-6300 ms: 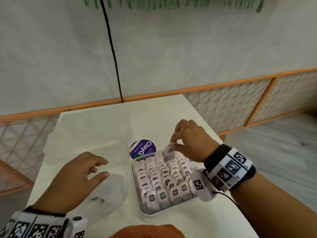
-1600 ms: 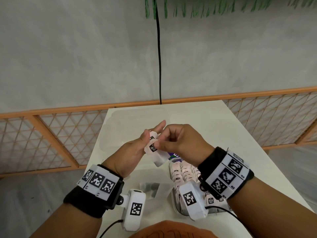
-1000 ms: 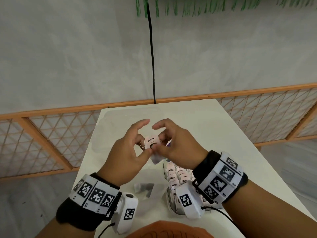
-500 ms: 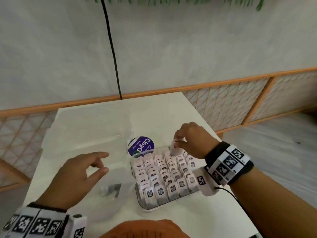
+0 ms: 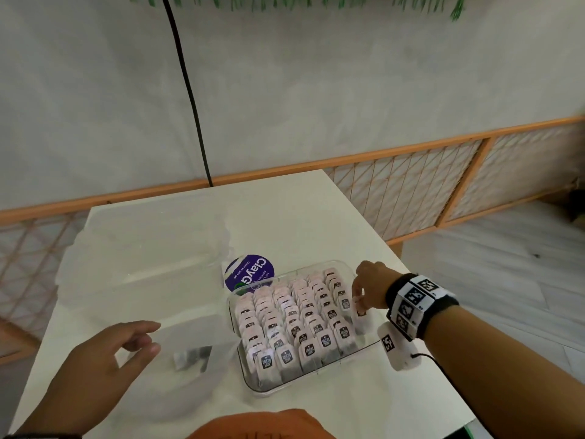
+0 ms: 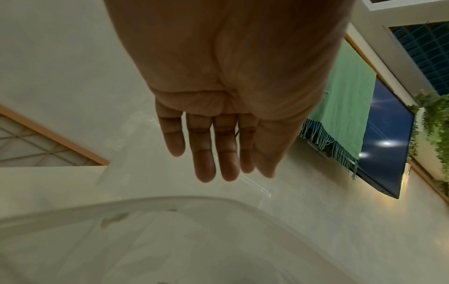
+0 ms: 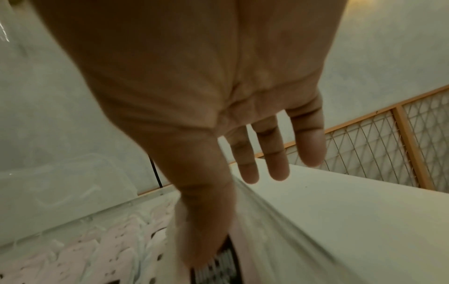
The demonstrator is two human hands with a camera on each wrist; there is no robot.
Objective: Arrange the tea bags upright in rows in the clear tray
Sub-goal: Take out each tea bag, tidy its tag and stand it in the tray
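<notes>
Down at the right edge of the clear tray (image 5: 253, 386), the right hand (image 5: 372, 288) pinches one tea bag (image 5: 360, 312) by thumb and forefinger, its other fingers spread loose. That bag stands roughly upright, long axis vertical, in the gap between the rightmost row of tea bags (image 5: 340, 301) and the tray's right wall, so the coming move likely runs straight down from the grip. The left hand (image 5: 107, 369) hovers open and empty over a clear tub (image 5: 177, 403) on the worktop (image 5: 316, 217), where one loose bag (image 5: 193, 358) lies flat just right of its fingertips, well nearer this hand.
</notes>
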